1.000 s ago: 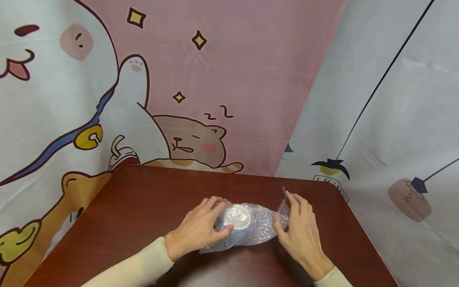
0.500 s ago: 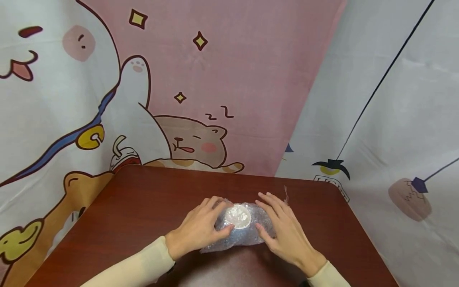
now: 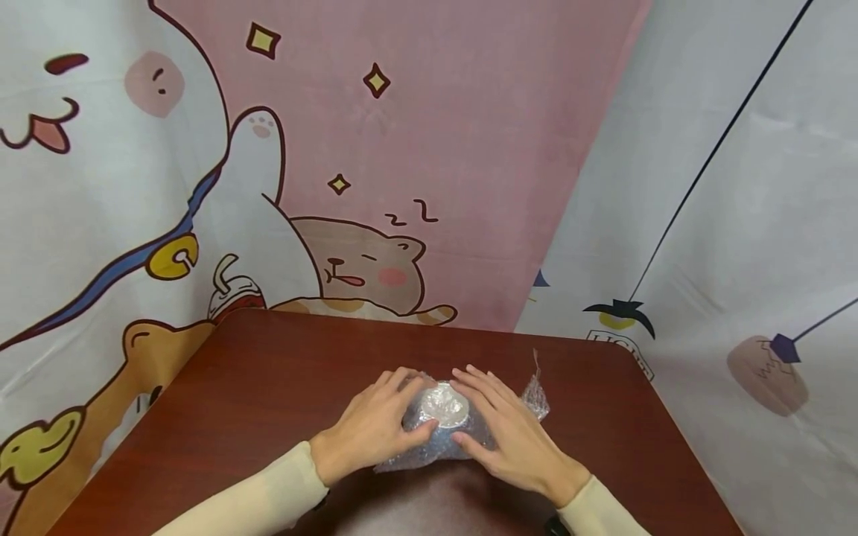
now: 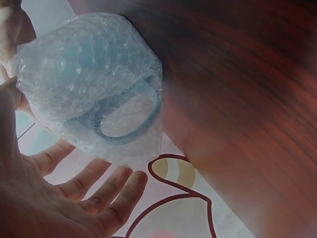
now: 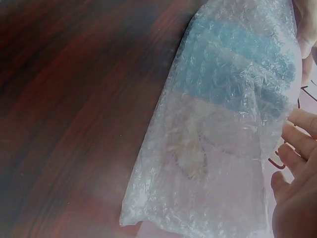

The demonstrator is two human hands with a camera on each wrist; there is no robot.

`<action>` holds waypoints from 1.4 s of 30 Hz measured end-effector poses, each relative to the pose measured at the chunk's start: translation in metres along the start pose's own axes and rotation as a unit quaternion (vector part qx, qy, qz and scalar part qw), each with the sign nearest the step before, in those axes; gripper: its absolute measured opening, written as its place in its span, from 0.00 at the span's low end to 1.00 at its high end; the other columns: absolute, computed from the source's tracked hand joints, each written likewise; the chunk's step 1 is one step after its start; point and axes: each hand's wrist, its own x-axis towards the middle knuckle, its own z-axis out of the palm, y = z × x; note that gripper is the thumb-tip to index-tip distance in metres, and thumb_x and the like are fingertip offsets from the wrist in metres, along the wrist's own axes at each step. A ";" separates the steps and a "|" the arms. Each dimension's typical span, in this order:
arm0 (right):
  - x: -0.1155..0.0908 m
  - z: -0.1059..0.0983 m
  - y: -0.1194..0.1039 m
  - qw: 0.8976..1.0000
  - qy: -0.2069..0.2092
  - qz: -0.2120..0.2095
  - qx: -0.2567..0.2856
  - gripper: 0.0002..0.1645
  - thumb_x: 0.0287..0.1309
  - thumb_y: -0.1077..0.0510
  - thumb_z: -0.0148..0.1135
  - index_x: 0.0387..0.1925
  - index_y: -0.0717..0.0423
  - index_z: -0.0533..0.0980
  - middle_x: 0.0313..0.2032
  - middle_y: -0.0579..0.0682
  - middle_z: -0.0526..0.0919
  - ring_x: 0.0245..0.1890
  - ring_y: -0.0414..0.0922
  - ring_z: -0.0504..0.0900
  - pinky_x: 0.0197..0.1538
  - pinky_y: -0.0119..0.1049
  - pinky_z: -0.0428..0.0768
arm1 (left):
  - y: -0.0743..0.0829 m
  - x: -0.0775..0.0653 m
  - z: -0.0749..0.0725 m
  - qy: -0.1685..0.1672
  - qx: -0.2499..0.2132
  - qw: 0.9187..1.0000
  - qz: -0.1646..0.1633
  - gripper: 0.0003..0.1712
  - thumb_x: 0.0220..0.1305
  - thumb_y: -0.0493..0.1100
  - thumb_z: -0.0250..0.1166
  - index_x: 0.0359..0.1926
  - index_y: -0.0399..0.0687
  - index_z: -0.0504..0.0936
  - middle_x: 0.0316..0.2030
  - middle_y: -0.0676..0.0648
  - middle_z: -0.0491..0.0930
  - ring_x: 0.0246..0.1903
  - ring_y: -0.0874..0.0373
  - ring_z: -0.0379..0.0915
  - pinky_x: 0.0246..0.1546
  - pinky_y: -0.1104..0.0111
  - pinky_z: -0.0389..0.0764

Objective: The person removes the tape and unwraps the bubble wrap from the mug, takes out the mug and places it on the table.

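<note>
A light-blue mug (image 4: 89,54) lies inside clear bubble wrap (image 5: 213,163), its looped handle (image 4: 126,139) showing through the film in the left wrist view. From the head view, a pale round end (image 3: 445,406) of the mug faces up. My left hand (image 3: 375,420) holds the mug's left side, thumb in front and fingers curving behind. Along the right side, my right hand (image 3: 512,432) touches the wrap with fairly straight, slightly spread fingers, thumb in front. A loose tail of bubble wrap (image 3: 535,398) sticks out beyond the right hand.
Everything rests on a dark reddish-brown wooden table (image 3: 302,365), its back edge lying beyond the hands. A cloth backdrop (image 3: 469,149) with cartoon animals hangs behind and beside the table.
My right hand has let go of the wrap's right end and moved left to the mug, leaving the tail standing loose. The left hand stays in place.
</note>
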 end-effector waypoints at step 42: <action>0.010 0.007 0.002 0.994 -0.097 0.052 0.010 0.49 0.83 0.29 0.66 0.89 0.51 0.69 0.87 0.50 0.75 0.84 0.54 0.78 0.81 0.62 0.81 | 0.003 -0.004 -0.005 -0.017 -0.004 1.000 0.005 0.33 0.83 0.68 0.69 0.77 0.59 0.84 0.76 0.46 0.83 0.69 0.45 0.85 0.59 0.47 0.94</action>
